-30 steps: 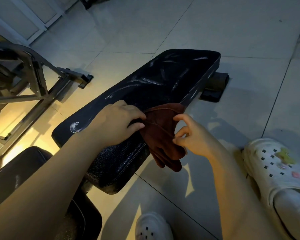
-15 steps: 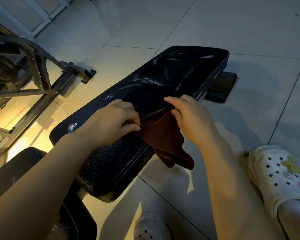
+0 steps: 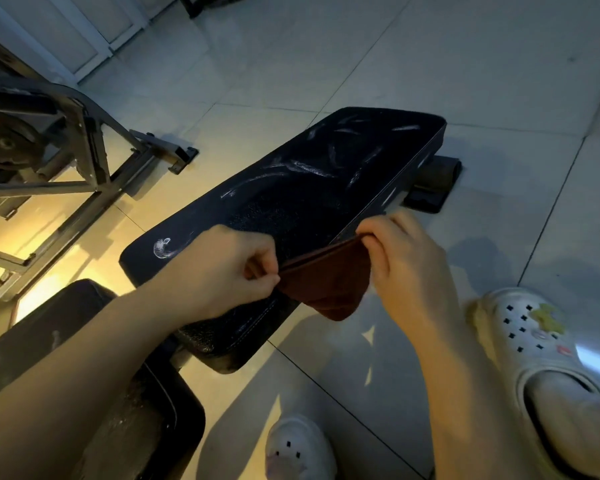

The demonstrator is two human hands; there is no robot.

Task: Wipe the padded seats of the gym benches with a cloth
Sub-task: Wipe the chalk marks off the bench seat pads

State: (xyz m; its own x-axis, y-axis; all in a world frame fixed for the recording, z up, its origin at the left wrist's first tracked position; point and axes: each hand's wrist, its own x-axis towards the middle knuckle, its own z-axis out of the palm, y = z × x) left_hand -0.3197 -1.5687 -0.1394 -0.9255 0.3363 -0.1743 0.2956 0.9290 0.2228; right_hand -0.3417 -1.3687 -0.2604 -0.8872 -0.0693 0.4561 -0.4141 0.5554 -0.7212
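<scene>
A floor of large pale tiles (image 3: 413,64) fills the room, dim and bluish on the right, lit warm yellow on the left. A grey metal machine frame (image 3: 84,174) stands at the left edge, its feet on the tiles. Across the middle runs a long black padded bench seat (image 3: 326,188), angled from lower left to upper right, its grained surface streaked with pale smears and a whitish mark near its left edge. A second black pad (image 3: 49,344) lies at the lower left, partly hidden by the left forearm. Below the far end of the seat a dark bench foot (image 3: 433,185) rests on the floor. Two white clogs (image 3: 534,348) show at the lower right and bottom centre.

The brown cloth (image 3: 326,285) hangs stretched over the near long edge of the seat, held between both hands. The left hand (image 3: 222,271) pinches its left corner with curled fingers; the right hand (image 3: 402,261) grips the right corner, fingers folded round it.
</scene>
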